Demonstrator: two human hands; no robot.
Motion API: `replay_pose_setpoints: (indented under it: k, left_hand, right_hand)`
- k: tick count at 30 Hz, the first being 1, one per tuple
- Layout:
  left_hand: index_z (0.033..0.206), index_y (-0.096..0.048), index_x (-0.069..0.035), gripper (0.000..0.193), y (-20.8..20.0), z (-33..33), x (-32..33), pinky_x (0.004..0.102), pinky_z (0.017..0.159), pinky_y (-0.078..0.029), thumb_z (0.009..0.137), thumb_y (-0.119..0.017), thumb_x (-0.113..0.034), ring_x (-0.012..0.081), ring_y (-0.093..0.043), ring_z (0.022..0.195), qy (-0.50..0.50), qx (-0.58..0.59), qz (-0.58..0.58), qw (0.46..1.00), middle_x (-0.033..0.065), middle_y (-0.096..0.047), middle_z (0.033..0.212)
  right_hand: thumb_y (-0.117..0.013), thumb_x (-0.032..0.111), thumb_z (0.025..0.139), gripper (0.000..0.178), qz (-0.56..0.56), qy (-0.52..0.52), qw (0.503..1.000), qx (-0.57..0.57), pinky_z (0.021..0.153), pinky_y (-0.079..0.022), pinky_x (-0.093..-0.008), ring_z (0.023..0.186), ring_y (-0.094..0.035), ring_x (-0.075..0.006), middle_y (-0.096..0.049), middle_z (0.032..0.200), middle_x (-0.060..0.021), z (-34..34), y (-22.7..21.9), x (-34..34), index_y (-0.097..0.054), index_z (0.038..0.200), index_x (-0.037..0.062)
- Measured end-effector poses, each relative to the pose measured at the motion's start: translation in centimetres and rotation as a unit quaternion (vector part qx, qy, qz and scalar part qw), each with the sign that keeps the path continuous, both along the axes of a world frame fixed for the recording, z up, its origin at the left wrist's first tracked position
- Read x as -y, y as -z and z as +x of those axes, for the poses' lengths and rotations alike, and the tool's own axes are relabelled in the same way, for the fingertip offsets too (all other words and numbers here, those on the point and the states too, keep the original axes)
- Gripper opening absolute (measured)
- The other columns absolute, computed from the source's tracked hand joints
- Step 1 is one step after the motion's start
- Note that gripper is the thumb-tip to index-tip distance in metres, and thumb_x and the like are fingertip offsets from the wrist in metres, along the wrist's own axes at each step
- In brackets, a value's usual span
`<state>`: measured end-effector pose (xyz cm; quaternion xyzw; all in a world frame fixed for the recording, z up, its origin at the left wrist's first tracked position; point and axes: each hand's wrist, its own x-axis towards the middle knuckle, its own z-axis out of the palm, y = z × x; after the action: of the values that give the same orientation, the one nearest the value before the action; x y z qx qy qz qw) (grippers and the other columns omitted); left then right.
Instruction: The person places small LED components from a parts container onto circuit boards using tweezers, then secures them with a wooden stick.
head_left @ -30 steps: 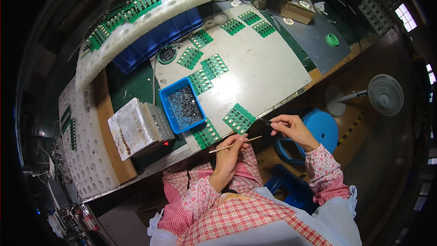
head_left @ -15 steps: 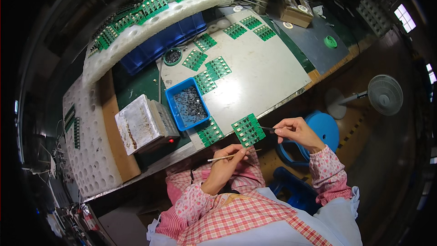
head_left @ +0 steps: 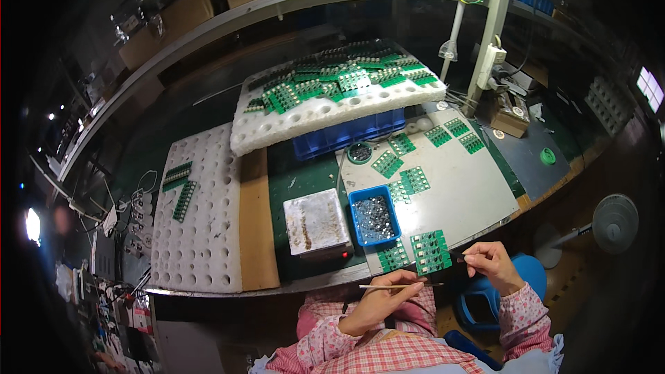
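My left hand [head_left: 385, 299] is closed, pinching the lower edge of a green circuit board [head_left: 431, 253] with pale and dark parts in rows. A thin wooden stick [head_left: 374, 286] also lies across its fingers. From the right, my right hand [head_left: 490, 264] grips slim dark tweezers [head_left: 456, 255], their tip at the board's right edge. Just left of the held board, another circuit board [head_left: 393, 257] lies on the table edge. Beyond it stands a blue bin [head_left: 375, 214] of small dark components.
A hot plate [head_left: 316, 223] with a stained white top and red light stands left of the bin. White foam [head_left: 332, 112] piled with boards rests on a blue crate [head_left: 350, 133]. More boards lie on the pale sheet [head_left: 471, 197]. A fan [head_left: 615, 224] stands right.
My view has tilted up and swung left, so the bench appears lower and further right, and the shelf shows. Both hands keep their holds around the same board.
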<state>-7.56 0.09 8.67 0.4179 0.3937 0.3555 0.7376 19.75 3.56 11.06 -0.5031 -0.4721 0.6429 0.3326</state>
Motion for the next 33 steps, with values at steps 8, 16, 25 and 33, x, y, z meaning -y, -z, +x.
replay_pose_setpoints:
  k: [8,16,25,33]
  left_hand:
    - [0.122,-0.057,0.002,0.026,0.3,-5.1,2.0,0.0257,0.094,-0.050,0.097,-0.059,-0.006,0.0127,-0.060,0.109,0.025,0.033,0.022,0.999,0.0099,-0.063,0.120]
    - [0.128,-0.047,0.004,0.027,-1.2,-10.1,4.0,0.0284,0.091,-0.050,0.101,-0.049,-0.002,0.0159,-0.063,0.101,-0.066,0.108,0.002,0.992,0.0164,-0.066,0.114]
    - [0.130,-0.047,0.004,0.028,-2.3,-13.5,4.7,0.0293,0.091,-0.052,0.102,-0.046,-0.001,0.0182,-0.065,0.104,-0.128,0.090,0.075,0.985,0.0176,-0.066,0.113]
    - [0.123,-0.049,0.008,0.024,-2.8,-13.8,4.2,0.0333,0.087,-0.055,0.099,-0.047,0.002,0.0214,-0.067,0.096,-0.168,0.039,0.099,0.980,0.0220,-0.067,0.105]
  right_hand:
    - [-0.066,0.011,0.092,0.015,0.050,0.009,0.998,-0.032,0.054,-0.038,-0.0171,0.064,-0.060,-0.0077,-0.065,0.073,-0.0038,-6.0,-3.9,-3.5,-0.066,0.096,-0.0027]
    - [-0.065,0.017,0.094,0.017,0.032,-0.065,0.997,-0.016,0.051,-0.030,-0.0176,0.059,-0.051,-0.0014,-0.064,0.070,0.0001,-13.5,-4.1,-5.8,-0.068,0.098,0.0004]
    - [-0.066,0.019,0.094,0.018,0.034,-0.051,0.998,-0.001,0.050,-0.027,-0.0187,0.056,-0.044,-0.0003,-0.064,0.068,0.0000,-15.7,-2.4,-6.7,-0.069,0.098,0.0024]
    - [-0.066,0.012,0.094,0.015,0.018,-0.075,0.997,-0.011,0.064,-0.042,-0.0206,0.072,-0.060,-0.0079,-0.065,0.081,-0.0026,-16.1,-2.8,-7.1,-0.067,0.098,-0.0024]
